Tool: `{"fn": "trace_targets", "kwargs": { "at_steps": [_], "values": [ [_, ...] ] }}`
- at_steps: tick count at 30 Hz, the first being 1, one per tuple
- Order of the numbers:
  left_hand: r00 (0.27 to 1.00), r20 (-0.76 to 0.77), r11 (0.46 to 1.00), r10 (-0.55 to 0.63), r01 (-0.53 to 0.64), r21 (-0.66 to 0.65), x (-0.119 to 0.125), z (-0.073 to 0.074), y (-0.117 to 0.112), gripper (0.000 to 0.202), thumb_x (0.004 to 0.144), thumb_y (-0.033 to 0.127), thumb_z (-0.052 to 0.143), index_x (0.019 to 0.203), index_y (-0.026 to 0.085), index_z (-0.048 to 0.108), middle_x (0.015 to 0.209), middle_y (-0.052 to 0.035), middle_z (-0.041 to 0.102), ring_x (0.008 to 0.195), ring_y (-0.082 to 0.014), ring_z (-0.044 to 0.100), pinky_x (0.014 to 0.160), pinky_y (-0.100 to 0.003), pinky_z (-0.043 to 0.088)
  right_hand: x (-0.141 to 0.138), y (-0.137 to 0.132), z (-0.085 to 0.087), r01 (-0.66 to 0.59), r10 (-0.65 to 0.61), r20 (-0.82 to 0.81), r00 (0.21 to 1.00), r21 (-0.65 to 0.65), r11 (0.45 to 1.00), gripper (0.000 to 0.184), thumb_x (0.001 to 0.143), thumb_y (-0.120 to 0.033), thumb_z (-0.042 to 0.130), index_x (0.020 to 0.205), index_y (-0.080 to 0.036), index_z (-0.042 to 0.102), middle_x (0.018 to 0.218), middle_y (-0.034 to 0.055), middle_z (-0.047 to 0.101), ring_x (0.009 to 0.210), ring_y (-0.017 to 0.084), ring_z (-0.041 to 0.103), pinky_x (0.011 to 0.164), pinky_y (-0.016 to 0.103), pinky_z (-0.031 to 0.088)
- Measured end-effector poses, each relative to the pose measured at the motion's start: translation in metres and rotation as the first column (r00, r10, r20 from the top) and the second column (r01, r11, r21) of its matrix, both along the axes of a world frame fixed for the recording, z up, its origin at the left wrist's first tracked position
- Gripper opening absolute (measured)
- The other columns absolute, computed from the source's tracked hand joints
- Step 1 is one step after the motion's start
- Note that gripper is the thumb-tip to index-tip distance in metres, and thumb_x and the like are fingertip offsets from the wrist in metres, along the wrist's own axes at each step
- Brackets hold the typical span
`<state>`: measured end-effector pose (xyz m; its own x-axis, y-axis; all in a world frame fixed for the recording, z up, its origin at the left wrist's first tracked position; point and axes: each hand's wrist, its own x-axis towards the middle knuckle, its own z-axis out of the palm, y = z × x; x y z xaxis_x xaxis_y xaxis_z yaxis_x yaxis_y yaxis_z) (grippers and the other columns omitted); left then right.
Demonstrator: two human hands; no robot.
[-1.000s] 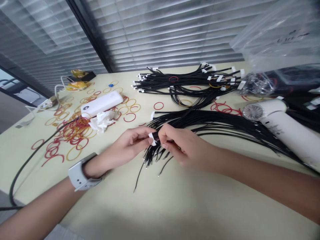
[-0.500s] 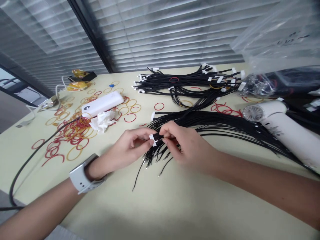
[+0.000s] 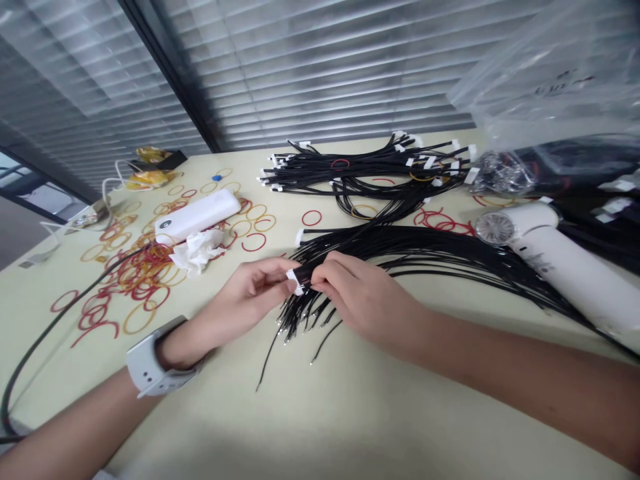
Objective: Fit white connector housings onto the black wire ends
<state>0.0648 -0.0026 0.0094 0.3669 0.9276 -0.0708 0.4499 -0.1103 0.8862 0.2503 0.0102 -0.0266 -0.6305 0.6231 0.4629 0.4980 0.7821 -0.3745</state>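
Observation:
Between the thumb and fingers of my left hand (image 3: 257, 288) is a small white connector (image 3: 296, 282), with black wires running out of its right side. My right hand (image 3: 363, 293) is closed in a pinch right beside the connector, its fingertips on a black wire; the exact wire end is hidden by the fingers. Under both hands lies a large bundle of black wires (image 3: 440, 245), stretching to the right. Its loose ends, tipped with small metal terminals (image 3: 287, 333), fan out below the connector.
Behind lie finished-looking black cables with white connectors (image 3: 320, 163). Red and yellow rubber bands (image 3: 135, 280) are scattered on the left, near a white power bank (image 3: 197, 215) and crumpled tissue (image 3: 197, 252). A white handheld fan (image 3: 565, 260) and a clear plastic bag (image 3: 545, 87) are on the right.
The view has shifted slightly, so the table's contents sit a little further left. My right fingers have moved close up against the connector's wire side; my left hand keeps its hold.

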Motion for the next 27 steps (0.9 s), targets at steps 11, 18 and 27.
{"fn": "trace_targets", "kwargs": {
  "at_steps": [11, 18, 27],
  "values": [
    [0.994, 0.104, 0.997, -0.025, 0.033, -0.076, 0.0028, 0.004, -0.0027, 0.015, 0.08, 0.02, 0.055, 0.093, 0.014, 0.06, 0.084, -0.003, 0.061, 0.073, -0.0096, 0.053, 0.066, -0.017, 0.043, -0.0006, -0.002, 0.0004, -0.029, 0.033, -0.046, 0.998, 0.092, 0.995, 0.015, 0.08, -0.003, 0.035, 0.077, -0.012, 0.046, 0.074, 0.0035, 0.046, 0.067, 0.011, 0.038, 0.061, 0.024, 0.032],
    [0.995, 0.097, 0.999, 0.034, -0.031, -0.033, 0.0011, 0.0025, 0.0044, 0.014, 0.078, 0.021, 0.057, 0.088, 0.012, 0.061, 0.079, -0.0035, 0.062, 0.069, -0.0102, 0.055, 0.064, -0.018, 0.045, -0.0002, -0.0034, 0.0076, 0.118, -0.109, -0.049, 0.993, 0.258, 0.959, 0.021, 0.084, -0.008, 0.034, 0.073, -0.011, 0.052, 0.074, 0.0071, 0.047, 0.068, 0.013, 0.037, 0.062, 0.027, 0.031],
    [0.998, 0.062, 0.999, 0.024, -0.022, -0.024, 0.0003, 0.0011, 0.0004, 0.014, 0.077, 0.018, 0.056, 0.089, 0.012, 0.06, 0.074, -0.0019, 0.061, 0.063, -0.0078, 0.052, 0.057, -0.016, 0.043, -0.0007, -0.0025, 0.0043, 0.119, -0.13, 0.021, 0.991, 0.284, 0.951, 0.022, 0.08, -0.003, 0.035, 0.072, -0.011, 0.053, 0.072, 0.0066, 0.046, 0.065, 0.013, 0.035, 0.061, 0.027, 0.03]
  ]
}}
